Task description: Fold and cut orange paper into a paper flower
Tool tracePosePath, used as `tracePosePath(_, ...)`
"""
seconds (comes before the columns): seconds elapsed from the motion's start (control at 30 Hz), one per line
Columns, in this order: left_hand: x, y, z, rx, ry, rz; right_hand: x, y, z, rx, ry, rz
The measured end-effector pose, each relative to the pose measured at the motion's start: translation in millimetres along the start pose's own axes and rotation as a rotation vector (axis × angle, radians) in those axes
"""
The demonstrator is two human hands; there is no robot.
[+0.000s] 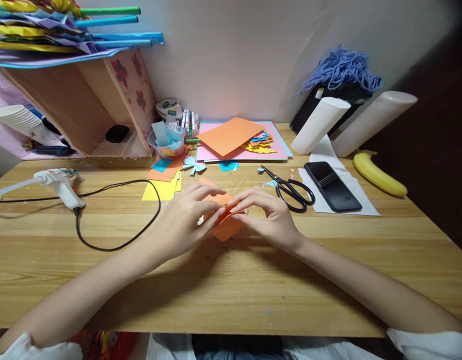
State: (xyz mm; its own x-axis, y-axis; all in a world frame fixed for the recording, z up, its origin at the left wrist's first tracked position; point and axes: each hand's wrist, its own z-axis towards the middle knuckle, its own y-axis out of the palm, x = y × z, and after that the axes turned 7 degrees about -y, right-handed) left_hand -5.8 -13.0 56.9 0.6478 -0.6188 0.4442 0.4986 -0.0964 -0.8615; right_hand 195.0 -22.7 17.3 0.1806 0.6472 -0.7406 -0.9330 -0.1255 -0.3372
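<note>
A small orange paper piece (225, 227) lies partly folded on the wooden table (231, 280), just in front of me at the centre. My left hand (184, 220) pinches its left side with thumb and fingers. My right hand (270, 215) pinches the right side, its fingertips meeting the left hand's over the fold. Much of the paper is hidden under my fingers.
Black scissors (291, 190) and a black phone (332, 186) on white paper lie to the right, a banana (379, 174) beyond. A glue gun (60, 186) with its black cord (114, 240) sits left. Coloured paper sheets (231, 136), a plastic cup (167, 142) and white rolls (319, 125) stand behind.
</note>
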Motion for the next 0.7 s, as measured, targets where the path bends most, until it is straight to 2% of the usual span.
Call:
tracePosePath(0.07,-0.4,0.1,0.6,-0.007,-0.031,-0.057,0.9,1.4,-0.4,0.009,0.04,0.058)
tracePosePath(0.17,-4.2,2.9,3.6,0.044,-0.159,-0.22,7.9,2.9,-0.5,0.131,0.167,0.182)
tracePosePath(0.33,-20.5,13.2,12.3,0.169,-0.558,-0.546,27.6,1.3,3.0,0.431,0.359,0.436)
tracePosePath(0.37,-23.4,15.0,13.9,0.161,-0.648,-0.646,30.8,1.2,3.4,0.47,0.402,0.486)
tracePosePath(0.47,-27.2,17.7,17.1,0.0,-0.821,-0.932,37.1,3.0,2.2,0.507,0.499,0.588)
tracePosePath(0.53,-26.6,18.4,17.8,-0.055,-0.804,-1.036,38.7,5.1,0.4,0.494,0.532,0.627)
tracePosePath(0.7,-25.8,21.4,16.2,0.001,-0.549,-1.023,39.9,8.2,-3.1,0.418,0.57,0.632)
